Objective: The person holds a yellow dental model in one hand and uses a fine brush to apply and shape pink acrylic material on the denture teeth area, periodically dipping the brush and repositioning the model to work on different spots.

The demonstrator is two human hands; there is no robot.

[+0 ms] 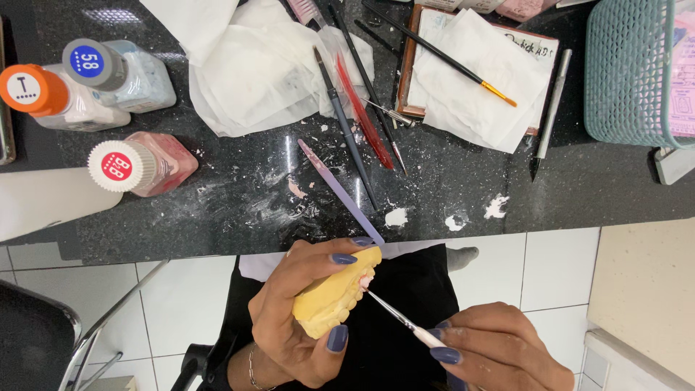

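The left hand is curled around a pale yellow plaster dental model, thumb and fingers clamped on its sides, holding it above the lap in front of the counter edge. The right hand pinches a thin brush with a white handle and metal ferrule between thumb and fingers; its tip touches a small pink-and-white spot at the model's upper right end (the detail there is too small to make out).

Just beyond the hands runs a black speckled stone counter, smeared with white and pink flecks. A flat lilac strip-shaped tool lies slanted on it, its near end reaching the counter edge beside the left fingers. Farther back, dark-handled brushes and a red translucent tool lie across crumpled white paper tissues. To the left stand three small bottles — an orange-capped one, a grey-and-blue-capped one and a white-capped one with pink contents. At the far right sits a teal mesh plastic basket.
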